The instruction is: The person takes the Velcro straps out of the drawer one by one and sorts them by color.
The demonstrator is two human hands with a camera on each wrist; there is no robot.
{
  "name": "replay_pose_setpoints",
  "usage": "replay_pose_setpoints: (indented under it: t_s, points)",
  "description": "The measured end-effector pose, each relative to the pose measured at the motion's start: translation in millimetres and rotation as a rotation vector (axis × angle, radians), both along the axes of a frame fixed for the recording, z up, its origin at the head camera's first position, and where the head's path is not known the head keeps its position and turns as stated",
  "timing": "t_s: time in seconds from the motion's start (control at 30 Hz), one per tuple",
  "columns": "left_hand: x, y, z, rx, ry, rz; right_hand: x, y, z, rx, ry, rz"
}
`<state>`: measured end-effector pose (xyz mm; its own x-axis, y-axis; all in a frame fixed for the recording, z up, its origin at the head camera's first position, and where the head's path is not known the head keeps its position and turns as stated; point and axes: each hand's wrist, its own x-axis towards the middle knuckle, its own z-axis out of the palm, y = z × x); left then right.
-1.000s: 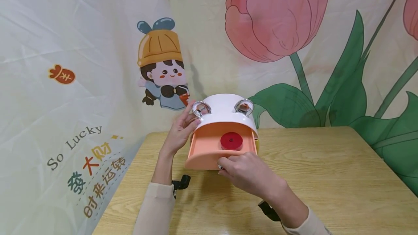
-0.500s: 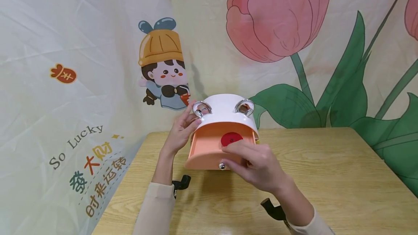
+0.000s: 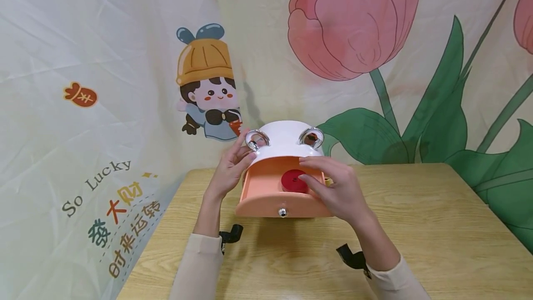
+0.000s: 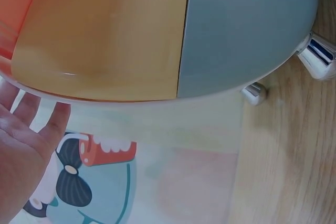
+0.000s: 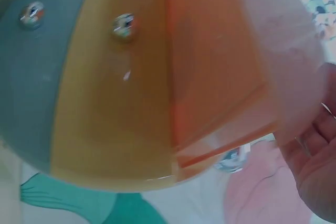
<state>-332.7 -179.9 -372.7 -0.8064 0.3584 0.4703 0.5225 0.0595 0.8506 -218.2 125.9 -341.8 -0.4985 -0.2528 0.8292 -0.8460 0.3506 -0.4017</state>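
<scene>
The right hand (image 3: 338, 188) had left the knob (image 3: 283, 212) and reached, thumb and fingers spread apart, over the pulled-out drawer (image 3: 258, 205), putting the red disc (image 3: 292, 181) inside within reach, while the left hand (image 3: 227, 166) rested, fingers extended, against the box (image 3: 287, 138).

White box shell (image 3: 285, 139): smooth plastic, glossy, catches highlights. Eye rings (image 3: 320, 138) and drawer knob (image 3: 283, 213): mirror-bright, chrome look; solid metal or plated plastic, can't tell. Feet (image 4: 254, 93): same shiny finish. Orange drawer (image 3: 258, 205): smooth plastic, softer sheen. Yellow drawer front (image 5: 105, 140) and blue-grey drawer front (image 5: 31, 87): smooth plastic, light gloss. Red disc (image 3: 290, 180): smooth top, closer to matt; material unclear. Tabletop (image 3: 416, 226): wood-grain, low sheen. Backdrop (image 3: 125, 27): printed cloth, matt, creased. Sleeves (image 3: 199, 263): matt cloth.
</scene>
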Motion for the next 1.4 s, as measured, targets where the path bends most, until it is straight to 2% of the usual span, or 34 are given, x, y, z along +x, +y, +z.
replay_pose_setpoints:
  t_s: [0.27, 0.43, 0.67, 0.83, 1.4]
  points:
    - [-1.4, -0.6, -1.6, -0.017, -0.014, 0.013, -15.9, -1.0, -11.7, 0.050, -0.127, 0.003]
    - [-1.4, -1.0, -1.8, -0.013, -0.008, 0.017, -19.9, 0.1, -12.2, 0.077, -0.147, 0.002]
    - [-0.4, -0.8, -1.1, -0.016, -0.002, 0.023, -21.7, 3.9, -10.1, 0.137, -0.230, 0.035]
    - [0.7, -0.4, -0.3, -0.013, -0.004, 0.029, -23.3, 6.7, -10.6, 0.187, -0.260, 0.067]
    - [-0.9, -0.2, -1.4, -0.016, 0.005, 0.012, -28.4, 9.2, -12.3, 0.245, -0.336, 0.125]
